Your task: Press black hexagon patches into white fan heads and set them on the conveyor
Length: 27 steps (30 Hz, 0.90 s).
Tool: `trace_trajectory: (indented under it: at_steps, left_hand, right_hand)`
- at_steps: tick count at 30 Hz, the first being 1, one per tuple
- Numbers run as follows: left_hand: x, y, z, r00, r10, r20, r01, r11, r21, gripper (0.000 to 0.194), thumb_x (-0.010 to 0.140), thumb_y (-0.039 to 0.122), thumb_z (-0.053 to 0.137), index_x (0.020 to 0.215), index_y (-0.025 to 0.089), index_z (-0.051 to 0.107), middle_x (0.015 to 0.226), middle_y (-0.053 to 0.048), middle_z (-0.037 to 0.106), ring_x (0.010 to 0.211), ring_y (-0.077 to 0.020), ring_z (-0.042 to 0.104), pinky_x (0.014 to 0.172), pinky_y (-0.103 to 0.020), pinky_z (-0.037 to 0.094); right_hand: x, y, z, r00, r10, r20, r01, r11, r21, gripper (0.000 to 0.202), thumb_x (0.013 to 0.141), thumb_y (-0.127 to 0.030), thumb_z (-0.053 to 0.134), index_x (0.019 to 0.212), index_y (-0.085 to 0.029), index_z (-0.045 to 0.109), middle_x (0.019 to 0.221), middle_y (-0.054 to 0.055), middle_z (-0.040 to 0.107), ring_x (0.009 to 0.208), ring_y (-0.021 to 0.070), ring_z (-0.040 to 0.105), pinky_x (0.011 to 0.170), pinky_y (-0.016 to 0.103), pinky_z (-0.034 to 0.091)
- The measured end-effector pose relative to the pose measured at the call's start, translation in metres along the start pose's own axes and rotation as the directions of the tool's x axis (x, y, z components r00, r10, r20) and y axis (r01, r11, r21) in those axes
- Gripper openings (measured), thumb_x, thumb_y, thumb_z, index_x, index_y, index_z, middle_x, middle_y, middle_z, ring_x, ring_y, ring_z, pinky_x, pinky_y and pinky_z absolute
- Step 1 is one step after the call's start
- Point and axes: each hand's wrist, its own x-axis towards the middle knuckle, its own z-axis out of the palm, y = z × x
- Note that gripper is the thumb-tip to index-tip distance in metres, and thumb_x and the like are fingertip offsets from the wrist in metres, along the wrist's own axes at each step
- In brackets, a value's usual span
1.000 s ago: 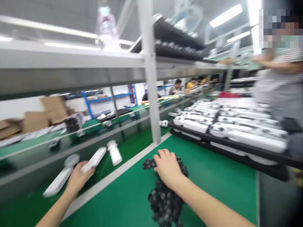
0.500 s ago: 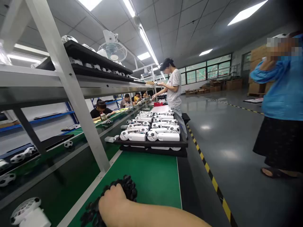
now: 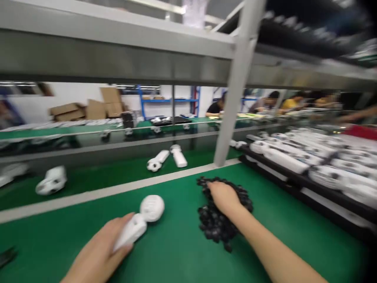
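Observation:
My left hand (image 3: 103,245) is closed round the handle of a white device (image 3: 152,208), whose round head points away to the upper right, over the green work surface (image 3: 173,251). On the right, my right hand (image 3: 225,196) rests on a pile of small black parts (image 3: 216,224). Its fingertips are down among the parts, and whether it grips any of them is hidden.
Beyond a pale rail (image 3: 141,184), several white devices (image 3: 179,156) lie on a green belt. Black trays of white devices (image 3: 279,157) stand at the right. A metal post (image 3: 235,90) rises behind the pile, under a shelf beam. People sit farther back.
The view has swung left and down toward the work surface. My left hand has come into view with a white device in it. My right hand is still at the black parts.

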Motion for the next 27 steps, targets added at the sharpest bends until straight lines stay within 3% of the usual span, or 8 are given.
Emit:
trace_trajectory:
  at_steps: [2, 4, 7, 13, 20, 24, 27]
  left_hand:
    - [-0.008, 0.024, -0.010, 0.990, -0.008, 0.137, 0.012, 1.000, -0.028, 0.049, 0.079, 0.028, 0.048, 0.127, 0.029, 0.041, 0.121, -0.003, 0.051, 0.108, -0.0246, 0.050, 0.092, -0.037, 0.040]
    - [0.003, 0.044, -0.020, 0.974, -0.038, 0.224, 0.060, 0.994, -0.091, 0.062, 0.074, 0.035, 0.056, 0.132, 0.024, 0.036, 0.124, -0.007, 0.049, 0.112, -0.0265, 0.046, 0.095, -0.039, 0.037]
    - [0.030, 0.061, -0.024, 0.971, -0.011, 0.238, 0.057, 0.981, -0.188, 0.080, 0.067, 0.047, 0.063, 0.135, 0.023, 0.028, 0.132, -0.009, 0.042, 0.117, -0.0292, 0.041, 0.097, -0.041, 0.035]
    - [0.057, 0.072, -0.002, 0.961, 0.057, 0.269, -0.008, 0.984, -0.180, 0.079, 0.068, 0.061, 0.054, 0.130, 0.018, 0.032, 0.119, -0.013, 0.051, 0.103, -0.0323, 0.052, 0.086, -0.045, 0.043]
    - [0.052, 0.077, 0.002, 0.977, 0.061, 0.204, -0.043, 0.995, -0.089, 0.070, 0.073, 0.059, 0.050, 0.128, 0.020, 0.033, 0.117, -0.011, 0.053, 0.099, -0.0315, 0.054, 0.083, -0.043, 0.044]
    - [0.050, 0.080, 0.006, 0.976, 0.099, 0.193, -0.086, 0.993, -0.075, 0.068, 0.074, 0.055, 0.052, 0.130, 0.022, 0.033, 0.122, -0.009, 0.051, 0.103, -0.0319, 0.052, 0.086, -0.044, 0.041]
    - [0.051, 0.080, 0.008, 0.970, 0.099, 0.220, -0.075, 0.990, -0.117, 0.069, 0.074, 0.056, 0.052, 0.130, 0.021, 0.032, 0.125, -0.010, 0.049, 0.105, -0.0313, 0.051, 0.087, -0.043, 0.042]
  right_hand:
    - [0.002, 0.004, 0.006, 0.999, -0.034, 0.001, 0.034, 0.999, -0.003, 0.031, 0.080, -0.005, 0.035, 0.093, -0.011, 0.062, 0.088, 0.016, 0.067, 0.083, 0.0274, 0.063, 0.070, 0.036, 0.046]
    - [0.007, 0.009, 0.015, 0.999, -0.034, -0.023, 0.035, 0.999, 0.020, 0.028, 0.081, -0.013, 0.038, 0.099, -0.016, 0.060, 0.086, 0.013, 0.067, 0.081, 0.0269, 0.064, 0.066, 0.035, 0.046]
    - [0.014, 0.012, 0.028, 0.991, -0.065, -0.118, 0.083, 0.984, 0.156, 0.026, 0.084, -0.025, 0.036, 0.098, -0.023, 0.057, 0.090, 0.008, 0.067, 0.075, 0.0241, 0.064, 0.063, 0.033, 0.046]
    - [0.009, -0.005, 0.027, 0.962, -0.140, -0.233, 0.244, 0.823, 0.513, 0.031, 0.080, -0.041, 0.041, 0.097, -0.022, 0.060, 0.097, 0.009, 0.066, 0.078, 0.0253, 0.064, 0.063, 0.035, 0.051]
    - [-0.005, -0.021, 0.007, 0.893, -0.229, -0.389, 0.407, 0.781, 0.475, 0.027, 0.084, -0.036, 0.044, 0.089, -0.023, 0.068, 0.087, 0.006, 0.063, 0.086, 0.0203, 0.059, 0.080, 0.034, 0.046]
    - [-0.017, -0.036, -0.001, 0.897, -0.215, -0.385, 0.425, 0.657, 0.623, 0.019, 0.082, -0.028, 0.052, 0.096, -0.020, 0.063, 0.084, 0.003, 0.064, 0.078, 0.0148, 0.059, 0.075, 0.029, 0.048]
    - [-0.027, -0.047, -0.006, 0.893, -0.249, -0.375, 0.448, 0.563, 0.694, 0.013, 0.080, -0.024, 0.056, 0.090, -0.018, 0.061, 0.078, 0.001, 0.063, 0.071, 0.0127, 0.058, 0.067, 0.025, 0.049]
